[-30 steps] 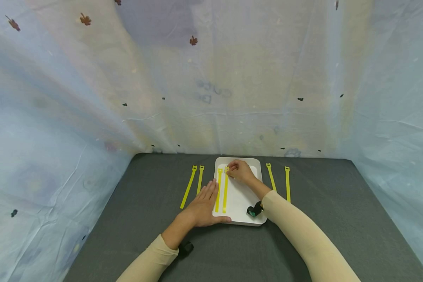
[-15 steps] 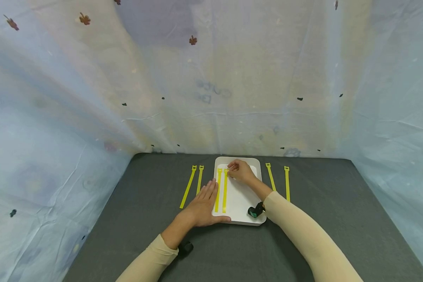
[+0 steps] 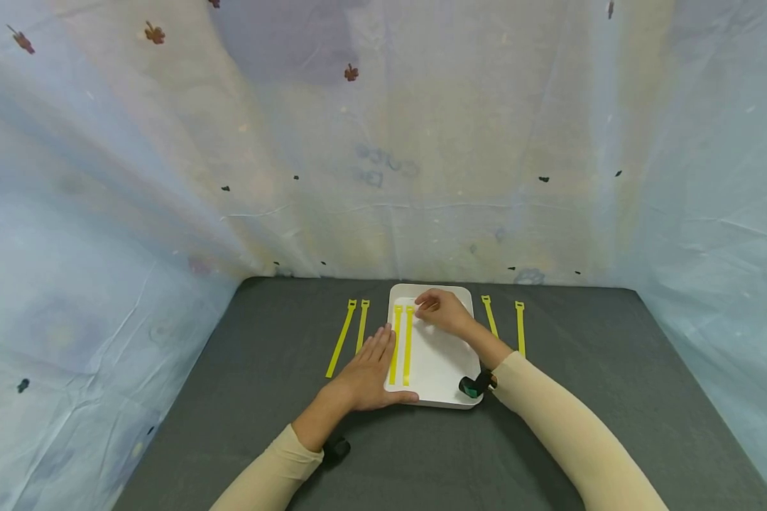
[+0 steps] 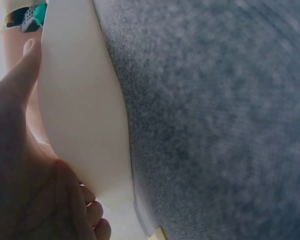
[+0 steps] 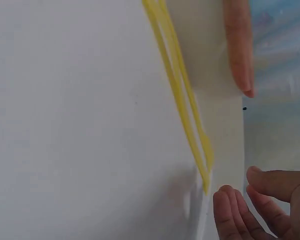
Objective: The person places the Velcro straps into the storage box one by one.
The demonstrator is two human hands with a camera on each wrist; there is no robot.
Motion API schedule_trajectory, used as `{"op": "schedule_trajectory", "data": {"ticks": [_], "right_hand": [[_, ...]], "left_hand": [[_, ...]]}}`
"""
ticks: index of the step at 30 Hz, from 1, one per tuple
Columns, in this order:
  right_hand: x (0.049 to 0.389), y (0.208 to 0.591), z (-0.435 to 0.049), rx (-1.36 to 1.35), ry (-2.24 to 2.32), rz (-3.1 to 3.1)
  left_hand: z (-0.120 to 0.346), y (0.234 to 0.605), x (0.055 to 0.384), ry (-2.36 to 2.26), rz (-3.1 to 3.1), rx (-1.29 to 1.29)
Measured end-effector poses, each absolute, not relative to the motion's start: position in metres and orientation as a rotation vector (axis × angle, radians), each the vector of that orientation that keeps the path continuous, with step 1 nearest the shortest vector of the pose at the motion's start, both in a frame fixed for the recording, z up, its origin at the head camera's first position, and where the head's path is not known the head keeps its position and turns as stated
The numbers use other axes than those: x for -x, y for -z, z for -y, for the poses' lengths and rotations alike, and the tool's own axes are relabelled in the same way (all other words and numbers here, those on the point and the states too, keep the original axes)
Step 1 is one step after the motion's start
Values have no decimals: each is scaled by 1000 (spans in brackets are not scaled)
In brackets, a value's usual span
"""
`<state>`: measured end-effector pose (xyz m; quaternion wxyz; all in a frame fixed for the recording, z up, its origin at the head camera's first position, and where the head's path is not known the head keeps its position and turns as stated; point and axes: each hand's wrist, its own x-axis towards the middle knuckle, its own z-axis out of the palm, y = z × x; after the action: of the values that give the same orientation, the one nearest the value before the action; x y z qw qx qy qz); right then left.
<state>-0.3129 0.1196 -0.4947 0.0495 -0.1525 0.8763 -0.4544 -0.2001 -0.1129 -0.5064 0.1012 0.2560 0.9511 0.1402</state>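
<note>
Two yellow straps with slotted heads, like cable ties, lie lengthwise side by side in the left part of a white tray (image 3: 441, 362): an outer strap (image 3: 394, 355) and an inner strap (image 3: 408, 348). My left hand (image 3: 364, 380) rests along the tray's left edge, fingers straight, thumb at the near edge. In the left wrist view that hand lies against the pale tray wall (image 4: 85, 110). My right hand (image 3: 446, 312) hovers over the tray's far end, just right of the inner strap's head. Its fingers are loosely bent and hold nothing; the right wrist view shows them apart from the straps (image 5: 182, 107).
On the dark grey table (image 3: 230, 426), two more yellow straps lie left of the tray, an outer one (image 3: 340, 344) and one nearer the tray (image 3: 362, 328). Two others lie right of it, a tilted strap (image 3: 490, 319) and a straighter strap (image 3: 520, 330). A patterned cloth (image 3: 422, 142) hangs behind.
The inner strap's head has come down level with the outer one. My right hand has let go of it and drawn slightly right. The left hand has stayed put.
</note>
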Motion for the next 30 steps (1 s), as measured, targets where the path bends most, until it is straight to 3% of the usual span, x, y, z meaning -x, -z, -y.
{"op": "schedule_trajectory", "data": {"ticks": [11, 30], "right_hand": [[295, 471, -145, 488, 1446, -2619], [279, 470, -201, 457, 1536, -2688]], "left_hand": [[113, 508, 201, -429, -2806, -742], [113, 510, 203, -459, -2810, -752]]}}
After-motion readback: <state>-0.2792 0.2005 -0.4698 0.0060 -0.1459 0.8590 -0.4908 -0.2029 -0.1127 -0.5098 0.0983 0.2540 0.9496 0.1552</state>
